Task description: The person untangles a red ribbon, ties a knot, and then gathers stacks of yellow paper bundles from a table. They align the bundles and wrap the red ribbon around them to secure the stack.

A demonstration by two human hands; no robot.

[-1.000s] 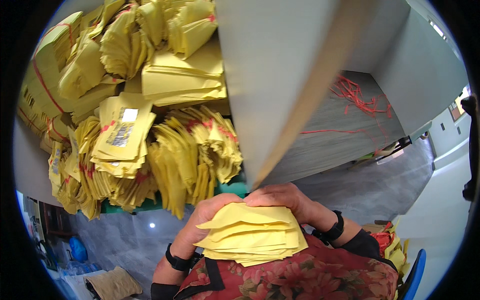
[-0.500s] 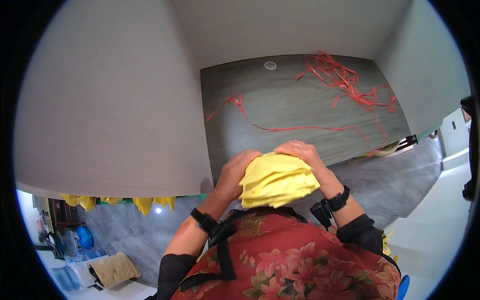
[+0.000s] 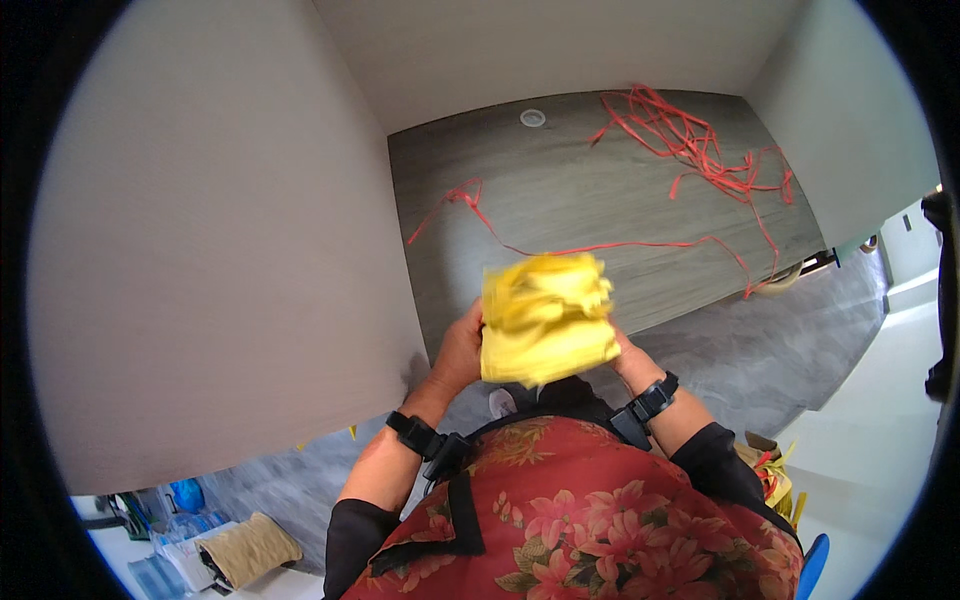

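On your far left a big, plain grey wall panel (image 3: 220, 230) stands up tall. Below it, down on the left, you have a puffy tan bag (image 3: 252, 550), with a small blue bag (image 3: 187, 494) near it. Next comes your left arm, with a black strap (image 3: 418, 436) on the wrist. Your left grip (image 3: 460, 348) is closed on the left side of the yellow paper stack (image 3: 548, 330).

That stack is up in the air in front of your tummy, between your two grips, and it looks blurry. Behind it is the grey worktop (image 3: 450, 170), with a little round white ring (image 3: 533, 118) near the back. A thin red string (image 3: 640, 244) runs across from left to right, and a messy red string heap (image 3: 690, 145) lies at the back right.

Your right grip (image 3: 627, 358) holds the right side of the stack; most of its fingers are hidden. You have a black strap on that wrist too. Your red flowery top (image 3: 600, 490) fills the bottom. On the far right, low down, a blue curved thing (image 3: 813, 565) peeks out.
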